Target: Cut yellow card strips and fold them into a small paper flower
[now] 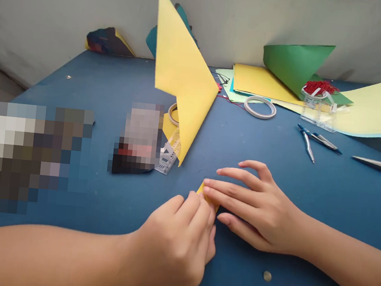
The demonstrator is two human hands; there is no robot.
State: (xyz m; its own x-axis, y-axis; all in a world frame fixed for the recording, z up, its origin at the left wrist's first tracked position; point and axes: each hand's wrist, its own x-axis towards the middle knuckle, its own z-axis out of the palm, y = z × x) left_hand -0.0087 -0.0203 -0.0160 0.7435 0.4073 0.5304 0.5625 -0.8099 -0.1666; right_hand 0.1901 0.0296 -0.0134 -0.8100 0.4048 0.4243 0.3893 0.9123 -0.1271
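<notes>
A small folded piece of yellow paper (200,189) lies on the blue table, mostly covered by my hands. My left hand (177,240) is closed over it, with curled fingers pressed down on the paper. From the other side my right hand (255,203) reaches in, its fingers stretched out and spread. The fingertips of that hand rest on the paper's upper end, close to my left fingers. How the piece is folded underneath cannot be seen.
A large creased yellow sheet (180,70) stands beyond my hands, by a clear stencil ruler (168,159). Further right are a tape roll (260,108), a compass (312,139), scissors (377,164), green paper (295,65) and a clear box (318,112) with red shreds. A coin-like disc (267,276) lies near.
</notes>
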